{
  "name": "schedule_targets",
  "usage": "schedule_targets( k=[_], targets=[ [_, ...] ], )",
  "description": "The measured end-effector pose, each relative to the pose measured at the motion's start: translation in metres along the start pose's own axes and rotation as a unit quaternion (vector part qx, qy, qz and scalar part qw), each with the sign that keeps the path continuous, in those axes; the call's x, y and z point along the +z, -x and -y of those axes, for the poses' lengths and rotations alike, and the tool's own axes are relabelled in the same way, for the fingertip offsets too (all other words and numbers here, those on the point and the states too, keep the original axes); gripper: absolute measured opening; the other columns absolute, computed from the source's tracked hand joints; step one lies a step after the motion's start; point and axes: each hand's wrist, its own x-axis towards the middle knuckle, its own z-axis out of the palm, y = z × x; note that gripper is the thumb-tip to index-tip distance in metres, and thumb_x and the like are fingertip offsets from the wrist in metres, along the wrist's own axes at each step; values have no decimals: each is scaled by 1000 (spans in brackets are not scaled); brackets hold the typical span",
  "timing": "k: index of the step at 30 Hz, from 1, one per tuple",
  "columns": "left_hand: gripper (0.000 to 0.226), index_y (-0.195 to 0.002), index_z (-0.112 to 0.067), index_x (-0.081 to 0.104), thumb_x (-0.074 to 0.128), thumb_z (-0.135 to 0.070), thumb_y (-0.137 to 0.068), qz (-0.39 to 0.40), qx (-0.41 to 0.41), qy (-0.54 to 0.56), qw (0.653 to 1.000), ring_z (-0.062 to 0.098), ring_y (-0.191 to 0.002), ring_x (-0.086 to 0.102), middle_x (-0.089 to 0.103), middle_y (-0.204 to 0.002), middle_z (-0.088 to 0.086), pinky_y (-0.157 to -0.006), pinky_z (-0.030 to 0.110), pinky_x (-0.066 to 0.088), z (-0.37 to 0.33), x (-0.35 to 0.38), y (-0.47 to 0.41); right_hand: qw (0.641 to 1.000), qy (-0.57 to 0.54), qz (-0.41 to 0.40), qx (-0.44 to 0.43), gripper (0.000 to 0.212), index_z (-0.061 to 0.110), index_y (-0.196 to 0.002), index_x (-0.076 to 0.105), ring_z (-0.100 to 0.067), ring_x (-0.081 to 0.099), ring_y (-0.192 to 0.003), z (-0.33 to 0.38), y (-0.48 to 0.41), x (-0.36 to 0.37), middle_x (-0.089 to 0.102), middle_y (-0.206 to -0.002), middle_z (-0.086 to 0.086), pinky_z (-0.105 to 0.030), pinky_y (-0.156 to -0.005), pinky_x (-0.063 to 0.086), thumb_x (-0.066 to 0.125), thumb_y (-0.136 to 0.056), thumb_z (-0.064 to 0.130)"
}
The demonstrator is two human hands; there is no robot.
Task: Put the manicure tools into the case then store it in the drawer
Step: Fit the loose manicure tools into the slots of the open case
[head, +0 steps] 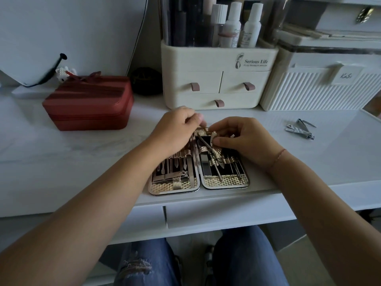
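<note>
A gold manicure case (pixel 224 182) lies open flat on the white desk near its front edge, with several metal tools strapped in both halves. My left hand (pixel 175 131) is over the top of the left half, fingers curled, pinching the upper end of a thin metal tool (pixel 206 144) that slants across the right half. My right hand (pixel 245 137) pinches a gold strap at the top of the right half. Two silver nail clippers (pixel 301 130) lie loose on the desk to the right. The shut desk drawers (pixel 216 215) sit below the desk edge.
A red zipped box (pixel 88 104) stands at the left. Behind the case is a cream organiser (pixel 218 79) with small drawers and bottles, and a ribbed white box (pixel 321 87) to its right. My knees in jeans are under the desk.
</note>
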Motion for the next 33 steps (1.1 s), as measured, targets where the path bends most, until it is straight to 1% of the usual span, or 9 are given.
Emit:
schedule_targets(
  k=[3,5,7,11,15,20,22,26,33],
  targets=[
    [23,-100,-19,66,50,-34,-94,14,-34,-60,998,9,-97,53,58,-106,-6,-77,22,34,17,-14,-3,1000,19,-13,-2,11,19,-84,73,7,56,-58,-2,0,-2,69,-69,13,-8,-63,43,74,-76,12],
    [21,-98,-17,67,54,-32,-92,16,-38,-72,997,12,-97,54,56,-104,-4,-79,23,37,31,-18,0,999,41,-14,-7,8,20,-81,74,7,56,-57,-2,0,-1,68,-66,16,-7,-61,42,74,-76,14],
    [17,-94,-17,68,57,-29,-89,8,-26,-72,997,16,-98,56,54,-102,-3,-88,30,43,38,-16,3,998,55,-11,-9,8,18,-81,74,8,55,-54,-1,0,1,66,-63,20,-6,-59,40,74,-76,13],
    [17,-93,-21,67,58,-34,-88,3,-10,-107,994,20,-107,51,55,-109,0,-96,40,40,38,-11,2,997,74,-1,-6,8,17,-81,73,6,54,-51,-1,-1,2,63,-59,23,-5,-56,39,73,-77,10],
    [20,-95,-21,65,56,-37,-88,12,1,-110,994,22,-110,48,55,-111,2,-97,43,39,40,-11,1,998,52,11,12,18,19,-69,69,2,57,-54,3,-2,2,65,-57,16,-12,-60,48,71,-76,3],
    [23,-97,-21,64,54,-40,-89,10,4,-115,993,21,-111,47,55,-112,1,-98,43,37,39,-11,2,997,53,43,47,23,20,-67,69,-13,59,-65,10,-9,-1,66,-64,4,-33,-75,53,71,-75,-2],
    [23,-97,-20,64,54,-40,-89,10,6,-115,993,21,-111,47,55,-112,1,-97,44,38,40,-11,2,995,51,56,64,19,17,-72,70,-17,57,-66,11,-12,-2,64,-66,0,-35,-72,51,72,-74,-2],
    [25,-99,-20,63,54,-41,-89,11,7,-119,993,22,-112,47,55,-114,1,-97,43,38,40,-11,2,991,96,55,71,24,14,-95,70,-13,41,-60,10,-17,-3,47,-67,-1,-23,-60,40,75,-73,5],
    [24,-100,-20,62,53,-40,-90,11,3,-125,992,21,-112,45,53,-114,0,-98,42,36,39,-11,3,974,112,82,177,57,20,-115,54,-16,49,-79,3,-35,-13,50,-89,0,-36,-86,45,82,-66,20]
  ],
)
